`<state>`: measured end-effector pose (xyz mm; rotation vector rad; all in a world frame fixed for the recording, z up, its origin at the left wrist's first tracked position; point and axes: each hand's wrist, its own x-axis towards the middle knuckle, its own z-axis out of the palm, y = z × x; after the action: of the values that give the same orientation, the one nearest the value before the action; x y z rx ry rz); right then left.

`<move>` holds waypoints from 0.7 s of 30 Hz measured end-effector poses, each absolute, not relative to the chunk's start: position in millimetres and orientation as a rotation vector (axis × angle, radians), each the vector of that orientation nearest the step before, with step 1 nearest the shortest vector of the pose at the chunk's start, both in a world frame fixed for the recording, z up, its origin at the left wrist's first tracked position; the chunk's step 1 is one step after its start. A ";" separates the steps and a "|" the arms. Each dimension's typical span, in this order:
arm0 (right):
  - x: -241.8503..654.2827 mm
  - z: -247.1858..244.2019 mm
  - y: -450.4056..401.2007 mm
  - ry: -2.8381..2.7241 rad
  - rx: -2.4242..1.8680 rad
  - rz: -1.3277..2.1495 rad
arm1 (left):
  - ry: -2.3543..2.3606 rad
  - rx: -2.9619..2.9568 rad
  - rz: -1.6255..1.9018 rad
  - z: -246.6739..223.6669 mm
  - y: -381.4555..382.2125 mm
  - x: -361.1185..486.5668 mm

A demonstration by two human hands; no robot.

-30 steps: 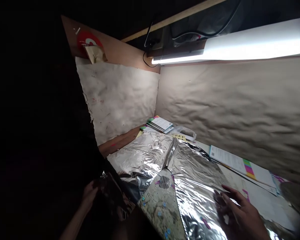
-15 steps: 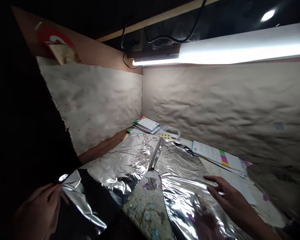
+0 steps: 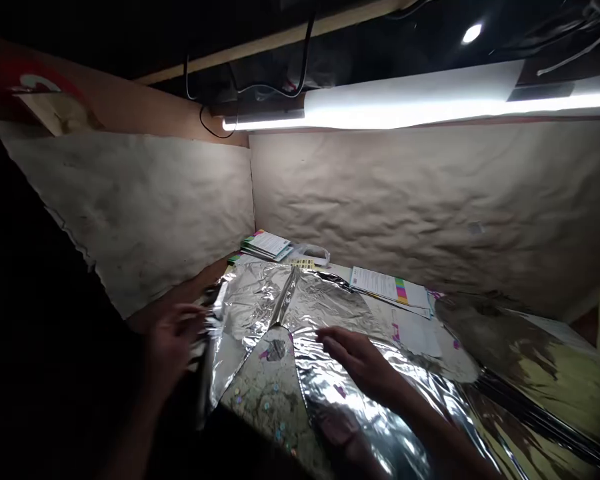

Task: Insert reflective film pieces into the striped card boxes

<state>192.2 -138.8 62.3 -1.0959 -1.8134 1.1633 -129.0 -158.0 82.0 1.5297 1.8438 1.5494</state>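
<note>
My left hand (image 3: 173, 340) blurs at the left edge of the foil (image 3: 330, 300); I can't tell if it pinches. My right hand (image 3: 363, 360), nearer the foil's long crease (image 3: 284, 299), is over the foil, fingers close together, grip unclear. The crease points away between both; 2 paper stacks (image 3: 393, 287) lie beyond the foil.

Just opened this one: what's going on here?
A person is handling crinkled silvery film spread over a worn worktop. The left hand is at the film's left edge, though blur hides whether it has a grip. The right hand is over the film's right part, fingers extended; contact is unclear. A raised fold runs between the two parts. Behind lie two stacks of printed sheets, one at left, one at right.
</note>
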 end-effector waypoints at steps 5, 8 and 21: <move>148.5 81.3 -113.9 -1.391 -1.035 1.479 | 1.541 2.396 0.928 77.5 -179.3 9.6; 168.0 77.2 -101.2 -1.408 -1.219 1.322 | 1.206 2.644 0.763 77.3 -203.5 39.8; 312.4 3.6 -134.3 -0.968 -1.691 0.947 | 1.338 2.638 0.360 32.0 70.1 -82.7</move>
<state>312.4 -134.3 3.6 -1.6910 -0.9684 0.9471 -82.7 70.1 32.0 2.6375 1.3379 0.3595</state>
